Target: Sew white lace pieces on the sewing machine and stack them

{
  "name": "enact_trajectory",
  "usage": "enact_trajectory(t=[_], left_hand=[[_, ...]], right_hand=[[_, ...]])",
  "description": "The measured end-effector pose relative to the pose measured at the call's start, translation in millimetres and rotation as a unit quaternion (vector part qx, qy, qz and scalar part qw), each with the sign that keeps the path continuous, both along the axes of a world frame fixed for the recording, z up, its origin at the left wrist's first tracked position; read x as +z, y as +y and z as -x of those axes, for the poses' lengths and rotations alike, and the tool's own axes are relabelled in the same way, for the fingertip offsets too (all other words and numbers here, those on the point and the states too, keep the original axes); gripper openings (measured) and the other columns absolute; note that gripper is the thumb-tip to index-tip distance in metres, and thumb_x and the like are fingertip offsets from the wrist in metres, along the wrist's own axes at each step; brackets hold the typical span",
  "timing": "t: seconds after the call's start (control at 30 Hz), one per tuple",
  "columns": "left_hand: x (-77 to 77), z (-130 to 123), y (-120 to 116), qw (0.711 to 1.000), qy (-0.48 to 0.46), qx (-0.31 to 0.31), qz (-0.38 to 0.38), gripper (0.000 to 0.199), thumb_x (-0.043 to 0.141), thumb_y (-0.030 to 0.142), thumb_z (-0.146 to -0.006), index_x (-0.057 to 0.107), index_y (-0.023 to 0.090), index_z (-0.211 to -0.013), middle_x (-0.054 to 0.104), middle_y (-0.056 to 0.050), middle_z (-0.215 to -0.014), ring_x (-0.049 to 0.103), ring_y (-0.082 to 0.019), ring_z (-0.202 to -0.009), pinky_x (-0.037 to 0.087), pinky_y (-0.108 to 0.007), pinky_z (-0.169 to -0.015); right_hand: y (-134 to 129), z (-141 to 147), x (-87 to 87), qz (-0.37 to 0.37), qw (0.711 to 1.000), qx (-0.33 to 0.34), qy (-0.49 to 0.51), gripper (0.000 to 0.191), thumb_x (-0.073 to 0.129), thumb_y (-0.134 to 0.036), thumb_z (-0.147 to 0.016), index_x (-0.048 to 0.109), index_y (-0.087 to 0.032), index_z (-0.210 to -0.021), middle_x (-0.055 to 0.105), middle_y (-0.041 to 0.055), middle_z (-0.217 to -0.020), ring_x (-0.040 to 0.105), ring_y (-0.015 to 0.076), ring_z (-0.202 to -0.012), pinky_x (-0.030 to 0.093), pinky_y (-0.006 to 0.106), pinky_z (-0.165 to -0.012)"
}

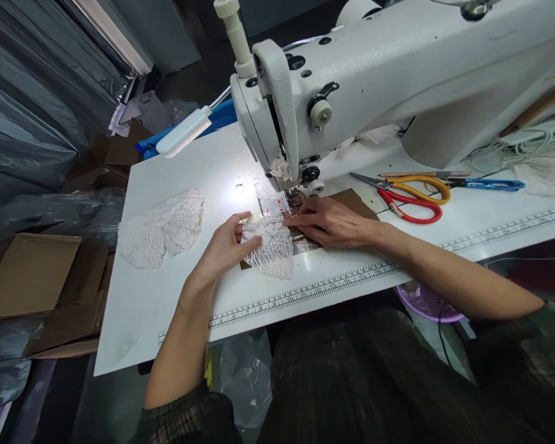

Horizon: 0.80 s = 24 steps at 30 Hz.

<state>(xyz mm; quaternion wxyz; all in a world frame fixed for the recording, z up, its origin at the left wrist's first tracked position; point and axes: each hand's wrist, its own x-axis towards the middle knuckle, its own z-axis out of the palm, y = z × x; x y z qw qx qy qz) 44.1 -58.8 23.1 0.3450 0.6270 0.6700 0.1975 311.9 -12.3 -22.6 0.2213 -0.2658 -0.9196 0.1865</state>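
A piece of white crocheted lace (272, 250) lies on the sewing machine bed, its top edge just in front of the presser foot (295, 198). My left hand (226, 243) holds the lace's left side, thumb on top and the other fingers curled at the edge. At the lace's upper right, the fingertips of my right hand (330, 221) are pressed together on its edge, close to the foot. Part of the right hand rests over a brown sheet (354, 203) on the bed. The white sewing machine (361, 68) stands above both hands. What lies beneath the fingers is hidden.
Another white lace piece (164, 228) lies at the left of the table (143, 308). Red-handled scissors (416, 213), yellow-handled scissors (425, 187) and a blue-handled tool (488, 184) lie at the right. A lamp (185, 132) hangs left of the machine head. A printed ruler (305, 293) follows the front edge.
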Motion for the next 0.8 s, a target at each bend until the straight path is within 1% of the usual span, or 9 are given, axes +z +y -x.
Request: enact_trajectory(t=[0.03, 0.1, 0.17, 0.23, 0.3, 0.4, 0.53, 0.7, 0.8], left_hand=[[-0.9, 0.5, 0.3, 1.0, -0.01, 0.003, 0.005, 0.066, 0.077, 0.039, -0.077, 0.058, 0.019, -0.137, 0.05, 0.0, -0.084, 0.051, -0.012, -0.068, 0.046, -0.025, -0.059], [-2.0, 1.0, 1.0, 1.0, -0.021, 0.015, 0.018, 0.069, 0.078, 0.039, -0.075, 0.057, 0.018, -0.138, 0.049, 0.001, -0.084, 0.049, -0.011, -0.065, 0.044, -0.024, -0.056], [-1.7, 0.7, 1.3, 0.999, -0.029, 0.029, 0.022, 0.073, 0.08, 0.04, -0.074, 0.056, 0.018, -0.139, 0.049, 0.001, -0.084, 0.049, -0.011, -0.065, 0.043, -0.024, -0.055], [0.0, -0.2, 0.9, 0.999, -0.036, 0.036, 0.014, 0.076, 0.08, 0.042, -0.074, 0.053, 0.019, -0.141, 0.048, 0.002, -0.082, 0.048, -0.011, -0.064, 0.042, -0.024, -0.053], [2.4, -1.2, -0.1, 0.999, -0.03, 0.028, 0.001, 0.077, 0.079, 0.044, -0.075, 0.052, 0.019, -0.143, 0.048, 0.002, -0.081, 0.048, -0.012, -0.063, 0.041, -0.025, -0.054], [5.0, -1.6, -1.3, 1.0, -0.007, 0.013, -0.008, 0.078, 0.08, 0.046, -0.075, 0.053, 0.017, -0.142, 0.05, 0.001, -0.083, 0.05, -0.013, -0.066, 0.041, -0.026, -0.058], [2.4, 1.9, 0.3, 1.0, -0.009, 0.01, 0.003, 0.08, 0.081, 0.047, -0.074, 0.053, 0.017, -0.142, 0.051, 0.0, -0.085, 0.051, -0.013, -0.067, 0.042, -0.028, -0.06], [-5.3, 7.7, 4.0, 1.0, -0.027, 0.006, -0.001, 0.078, 0.081, 0.047, -0.073, 0.054, 0.019, -0.141, 0.047, 0.003, -0.079, 0.05, -0.013, -0.066, 0.041, -0.027, -0.061], [-7.3, 8.5, 4.2, 0.999, -0.033, 0.01, -0.001, 0.079, 0.082, 0.047, -0.072, 0.054, 0.02, -0.14, 0.046, 0.003, -0.077, 0.05, -0.013, -0.066, 0.041, -0.028, -0.061]], right_hand=[[-1.3, 0.8, 1.1, -0.016, 1.0, 0.009, -0.021, 0.038, 0.042, -0.031, -0.101, 0.067, -0.028, -0.131, 0.06, 0.0113, -0.11, 0.055, 0.0245, -0.1, 0.047, 0.041, -0.089], [-3.7, 2.7, 3.8, -0.042, 0.997, 0.004, -0.065, 0.038, 0.043, -0.029, -0.1, 0.067, -0.028, -0.13, 0.06, 0.0127, -0.112, 0.055, 0.0258, -0.101, 0.046, 0.042, -0.088], [-5.5, 4.8, 6.7, -0.052, 0.994, -0.013, -0.095, 0.039, 0.041, -0.027, -0.1, 0.068, -0.026, -0.129, 0.06, 0.0146, -0.112, 0.054, 0.0269, -0.099, 0.046, 0.043, -0.085], [-6.1, 6.2, 8.4, -0.05, 0.993, -0.021, -0.105, 0.041, 0.039, -0.028, -0.101, 0.068, -0.023, -0.129, 0.06, 0.0164, -0.112, 0.054, 0.028, -0.097, 0.046, 0.044, -0.083], [-5.5, 6.2, 8.0, -0.036, 0.995, -0.021, -0.096, 0.041, 0.038, -0.029, -0.101, 0.068, -0.023, -0.129, 0.059, 0.0168, -0.114, 0.054, 0.0281, -0.097, 0.046, 0.044, -0.082], [-3.3, 3.7, 4.0, -0.005, 0.998, -0.018, -0.056, 0.04, 0.041, -0.029, -0.101, 0.068, -0.025, -0.13, 0.058, 0.0148, -0.116, 0.055, 0.0269, -0.099, 0.046, 0.043, -0.085], [-1.4, 0.7, -1.6, 0.015, 1.0, -0.014, -0.009, 0.04, 0.044, -0.026, -0.099, 0.068, -0.028, -0.131, 0.058, 0.012, -0.114, 0.055, 0.0256, -0.104, 0.047, 0.041, -0.089], [-1.7, 1.6, -1.2, 0.015, 1.0, -0.019, -0.013, 0.041, 0.042, -0.025, -0.099, 0.069, -0.028, -0.13, 0.06, 0.0122, -0.112, 0.055, 0.0257, -0.102, 0.047, 0.042, -0.089], [-2.2, 2.6, 0.1, 0.012, 1.0, -0.015, -0.023, 0.041, 0.043, -0.024, -0.098, 0.069, -0.027, -0.129, 0.06, 0.0127, -0.112, 0.055, 0.0266, -0.103, 0.047, 0.043, -0.09]])
